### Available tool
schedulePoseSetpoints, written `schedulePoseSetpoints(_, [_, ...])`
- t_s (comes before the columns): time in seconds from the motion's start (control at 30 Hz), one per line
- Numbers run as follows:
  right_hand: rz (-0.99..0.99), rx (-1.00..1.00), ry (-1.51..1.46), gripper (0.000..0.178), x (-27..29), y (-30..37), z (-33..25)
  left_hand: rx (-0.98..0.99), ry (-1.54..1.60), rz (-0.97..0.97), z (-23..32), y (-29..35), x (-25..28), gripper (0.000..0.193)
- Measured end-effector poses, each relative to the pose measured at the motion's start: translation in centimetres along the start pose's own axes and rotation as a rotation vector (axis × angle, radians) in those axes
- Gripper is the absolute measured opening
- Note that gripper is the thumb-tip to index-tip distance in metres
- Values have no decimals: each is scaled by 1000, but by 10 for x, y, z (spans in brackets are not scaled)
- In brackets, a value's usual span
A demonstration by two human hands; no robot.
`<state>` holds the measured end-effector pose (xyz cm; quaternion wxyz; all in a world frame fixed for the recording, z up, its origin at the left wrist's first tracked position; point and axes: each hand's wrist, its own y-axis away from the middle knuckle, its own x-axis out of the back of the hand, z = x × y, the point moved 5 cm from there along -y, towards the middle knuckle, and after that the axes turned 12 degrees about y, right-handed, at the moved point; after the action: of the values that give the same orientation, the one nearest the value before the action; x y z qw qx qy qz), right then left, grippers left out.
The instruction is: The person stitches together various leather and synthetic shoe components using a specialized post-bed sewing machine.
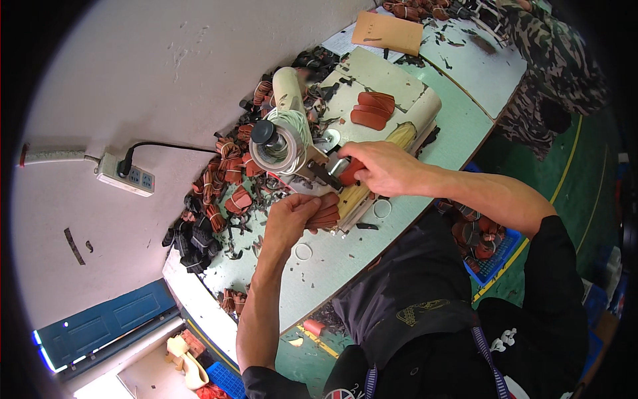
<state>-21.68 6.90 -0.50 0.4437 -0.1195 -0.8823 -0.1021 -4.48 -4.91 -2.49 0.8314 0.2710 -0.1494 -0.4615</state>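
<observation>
My left hand [290, 216] is closed round a small stack of reddish-brown leather-like pieces [325, 211], just in front of the machine. With bent fingers, my right hand [385, 167] grips a single reddish-brown piece [351, 172] at the machine's working head. The cream-coloured bench machine [287, 90] carries a round dial with a black knob [264, 132] and a coil of pale cord [292, 126]. Part of its head is hidden behind my right fingers. Another stack of reddish-brown pieces [372, 111] lies on the machine's flat bed.
Tied bundles [229, 149] and dark scraps line the wall side of the table [319, 266]. A power strip [126, 174] hangs on the wall. A blue crate [495, 263] of pieces stands beside my lap. Someone in camouflage clothing [558, 60] is at the far right.
</observation>
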Motion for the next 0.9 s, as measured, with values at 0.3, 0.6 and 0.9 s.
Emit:
schedulePoseSetpoints(0.3, [6,32,-6,16,-4,-7,-7,-37,-38,76,-4,-10,-4,24])
schedulePoseSetpoints(0.6, [-141,11,30,19,9,2,6,-38,21,106,-4,3,5,20])
schedulePoseSetpoints(0.9, [-98,91,18,21,-6,-8,-8,-90,-19,150,-11,-8,-2,25])
